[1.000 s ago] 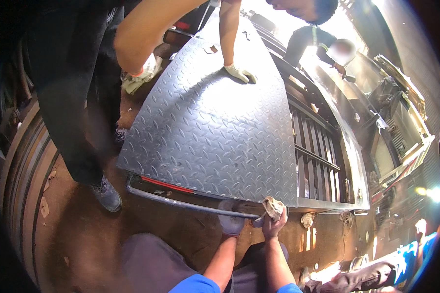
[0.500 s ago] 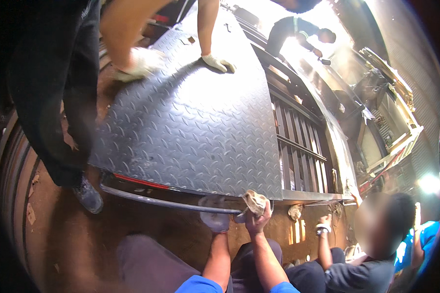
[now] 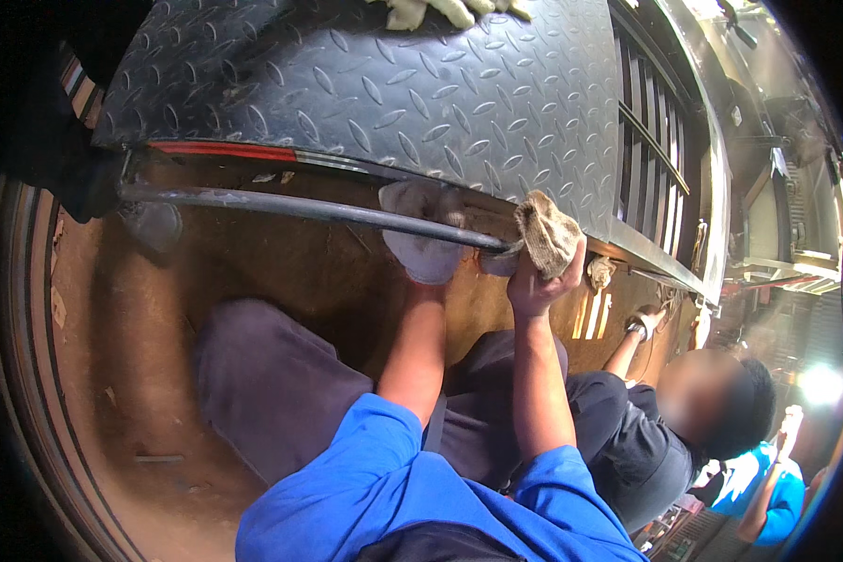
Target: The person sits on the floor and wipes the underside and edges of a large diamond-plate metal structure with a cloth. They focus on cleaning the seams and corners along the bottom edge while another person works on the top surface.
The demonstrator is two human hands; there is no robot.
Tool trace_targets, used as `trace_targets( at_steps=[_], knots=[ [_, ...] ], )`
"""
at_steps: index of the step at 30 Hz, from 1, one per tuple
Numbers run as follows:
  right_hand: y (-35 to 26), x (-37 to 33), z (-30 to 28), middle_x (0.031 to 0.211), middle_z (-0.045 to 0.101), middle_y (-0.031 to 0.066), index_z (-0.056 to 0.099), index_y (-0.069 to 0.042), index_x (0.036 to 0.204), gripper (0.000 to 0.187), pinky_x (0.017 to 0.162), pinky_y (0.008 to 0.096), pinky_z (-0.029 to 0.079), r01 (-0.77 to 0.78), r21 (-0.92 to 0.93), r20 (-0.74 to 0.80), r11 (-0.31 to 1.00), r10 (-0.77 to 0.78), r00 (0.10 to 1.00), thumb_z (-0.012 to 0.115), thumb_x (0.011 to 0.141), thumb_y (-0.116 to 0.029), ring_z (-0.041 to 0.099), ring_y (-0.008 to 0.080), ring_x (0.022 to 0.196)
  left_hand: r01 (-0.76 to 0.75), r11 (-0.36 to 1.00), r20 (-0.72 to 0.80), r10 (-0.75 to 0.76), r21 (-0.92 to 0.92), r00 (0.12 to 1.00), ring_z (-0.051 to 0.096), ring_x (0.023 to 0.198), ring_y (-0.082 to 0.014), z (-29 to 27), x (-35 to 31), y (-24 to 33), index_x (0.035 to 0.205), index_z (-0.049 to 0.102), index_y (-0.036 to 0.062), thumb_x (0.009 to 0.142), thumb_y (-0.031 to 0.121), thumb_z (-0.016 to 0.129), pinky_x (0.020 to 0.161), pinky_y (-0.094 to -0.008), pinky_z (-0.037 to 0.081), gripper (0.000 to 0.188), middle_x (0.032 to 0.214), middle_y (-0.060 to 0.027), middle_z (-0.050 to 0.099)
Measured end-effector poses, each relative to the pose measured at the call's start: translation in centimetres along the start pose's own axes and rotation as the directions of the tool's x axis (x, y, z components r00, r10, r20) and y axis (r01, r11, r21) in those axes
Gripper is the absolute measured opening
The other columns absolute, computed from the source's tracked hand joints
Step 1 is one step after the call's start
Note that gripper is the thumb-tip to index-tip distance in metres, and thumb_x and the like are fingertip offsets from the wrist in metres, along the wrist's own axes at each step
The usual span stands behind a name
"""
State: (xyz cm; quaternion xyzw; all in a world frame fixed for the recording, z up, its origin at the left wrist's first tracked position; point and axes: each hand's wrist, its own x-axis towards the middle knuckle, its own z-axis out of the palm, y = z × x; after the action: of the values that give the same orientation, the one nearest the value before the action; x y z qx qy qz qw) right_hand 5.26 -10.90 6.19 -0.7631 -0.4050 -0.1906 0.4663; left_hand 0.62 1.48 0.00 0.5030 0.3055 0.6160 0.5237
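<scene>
Two hands work at a slender grey round metal bar (image 3: 281,207) stretched left to right below the near edge of a dark grey metal plate (image 3: 347,103) embossed with raised diamond tread. The right hand (image 3: 545,283), nearer the bar's right end, closes around a bunched tan knit cloth (image 3: 547,230) there. Just to its left, the left hand (image 3: 423,255), in a pale grey glove, meets the bar's right half, the bar crossing in front of it; whether its fingers are wrapped around the metal cannot be told. Most of the bar's length runs leftward from both hands, its far end well apart from them, beneath a red-and-white strip (image 3: 225,150). A co-worker's off-white gloves (image 3: 450,11) rest atop the plate.
</scene>
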Motion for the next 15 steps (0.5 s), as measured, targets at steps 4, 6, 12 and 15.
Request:
trace_targets(
  at_steps=[4,6,12,15],
  knots=[
    [0.7,0.1,-0.1,0.107,0.071,0.0138,0.056,0.011,0.120,0.041,0.088,0.0300,0.051,-0.006,0.054,-0.024,0.999,0.007,1.000,0.066,0.087,-0.012,0.067,0.0189,0.096,0.013,1.000,0.005,-0.012,-0.028,1.000,0.053,0.078,-0.0302,0.2,0.0,-0.3,0.077,0.058,0.0048,0.077,0.005,0.074,0.071,-0.0423,0.045,0.017,0.081,-0.0112,0.055],
    [0.6,0.1,-0.2,0.108,0.071,0.0138,0.056,0.011,0.120,0.041,0.089,0.0300,0.051,0.004,0.026,-0.024,1.000,-0.004,1.000,0.066,0.087,-0.012,0.067,0.0187,0.097,0.036,0.999,0.023,-0.035,-0.034,0.999,0.054,0.077,-0.0297,0.2,-0.1,-0.2,0.077,0.058,0.0044,0.077,0.003,0.074,0.071,-0.0423,0.046,0.016,0.080,-0.0109,0.054],
    [0.5,0.1,-0.1,0.103,0.070,0.0114,0.060,0.008,0.117,0.041,0.085,0.0305,0.050,-0.029,0.049,-0.043,0.998,0.031,0.999,0.068,0.086,-0.016,0.066,0.0200,0.094,0.259,0.941,0.060,-0.252,-0.220,0.966,0.057,0.081,-0.0299,-1.2,-0.2,-1.4,0.078,0.059,0.0043,0.077,0.007,0.078,0.075,-0.0420,0.048,0.019,0.085,-0.0117,0.058],
    [0.4,0.1,0.1,0.103,0.070,0.0114,0.060,0.008,0.116,0.041,0.085,0.0309,0.050,-0.065,0.066,-0.083,0.996,0.071,0.994,0.069,0.084,-0.016,0.066,0.0201,0.094,0.037,0.995,0.149,-0.023,-0.093,0.989,0.058,0.083,-0.0322,-1.7,0.0,-1.1,0.082,0.062,0.0040,0.075,0.014,0.083,0.077,-0.0440,0.048,0.024,0.090,-0.0129,0.062]
  ],
)
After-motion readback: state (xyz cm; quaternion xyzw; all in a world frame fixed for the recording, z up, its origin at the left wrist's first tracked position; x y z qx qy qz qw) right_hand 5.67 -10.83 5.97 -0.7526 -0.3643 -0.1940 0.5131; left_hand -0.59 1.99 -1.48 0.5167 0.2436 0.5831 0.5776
